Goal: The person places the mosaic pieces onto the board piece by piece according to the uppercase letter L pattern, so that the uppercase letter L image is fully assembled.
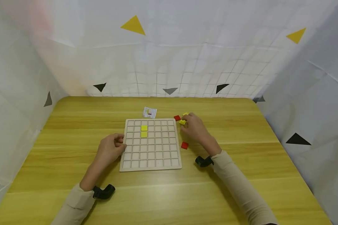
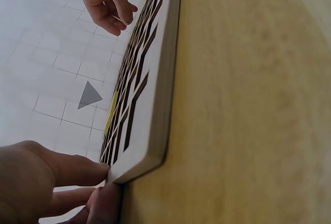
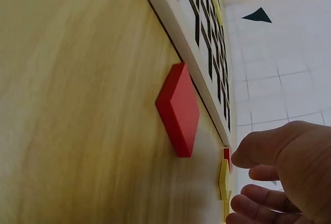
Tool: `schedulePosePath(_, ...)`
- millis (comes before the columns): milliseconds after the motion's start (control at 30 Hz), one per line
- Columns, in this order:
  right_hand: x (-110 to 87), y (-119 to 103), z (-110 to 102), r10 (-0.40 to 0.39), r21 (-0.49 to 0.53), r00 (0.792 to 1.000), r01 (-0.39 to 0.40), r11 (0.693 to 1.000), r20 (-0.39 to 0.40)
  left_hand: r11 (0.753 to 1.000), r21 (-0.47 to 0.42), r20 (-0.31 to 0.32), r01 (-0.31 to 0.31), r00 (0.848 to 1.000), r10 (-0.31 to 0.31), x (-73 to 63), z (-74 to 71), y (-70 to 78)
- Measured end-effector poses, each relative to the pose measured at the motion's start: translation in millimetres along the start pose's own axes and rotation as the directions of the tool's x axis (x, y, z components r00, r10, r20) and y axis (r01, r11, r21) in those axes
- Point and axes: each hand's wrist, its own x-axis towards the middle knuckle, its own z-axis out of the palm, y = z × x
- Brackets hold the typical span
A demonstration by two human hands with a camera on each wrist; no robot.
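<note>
We find white sheeting bearing triangles behind and at both sides of a wood-grain table. On the table we record a square board, lying flat, its face divided into a grid of recessed cells. The left hand is at the board's left edge, which thumb and bent fingers hold. The right hand is beside the board's far right corner, fingers bent, with a gap between thumb and fingertips; we see nothing held in it. A black device sits at each wrist. Just beyond the board's far edge we note a printed card. Two yellow tiles occupy the board's third column from the left, second and third rows from the far side. Two further yellow tiles lie by the right hand's fingertips; we cannot tell whether these touch. One red tile lies near that same corner; a second red tile lies flat just beside the board's right edge.
</note>
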Motion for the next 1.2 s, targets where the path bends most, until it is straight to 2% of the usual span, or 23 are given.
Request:
schedulePosePath(400, 11.8, 7.9, 4.4, 0.017, -0.020, 1.000, -0.017, 1.000, 0.011, 1.000, 0.000, -0.021, -0.004, 1.000, 0.004, -0.4, 1.7, -1.9)
schedulePosePath(800, 15.6, 11.8, 7.6, 0.055, -0.018, 0.998, -0.054, 0.998, 0.044, 1.000, 0.004, -0.014, 0.005, 1.000, -0.005, -0.2, 1.8, -0.3)
schedulePosePath(1200, 17.5, 13.8, 4.7, 0.061, 0.031, 0.997, -0.063, 0.998, 0.055, 1.000, 0.013, -0.013, -0.009, 1.000, 0.009, -0.4, 1.2, -0.5)
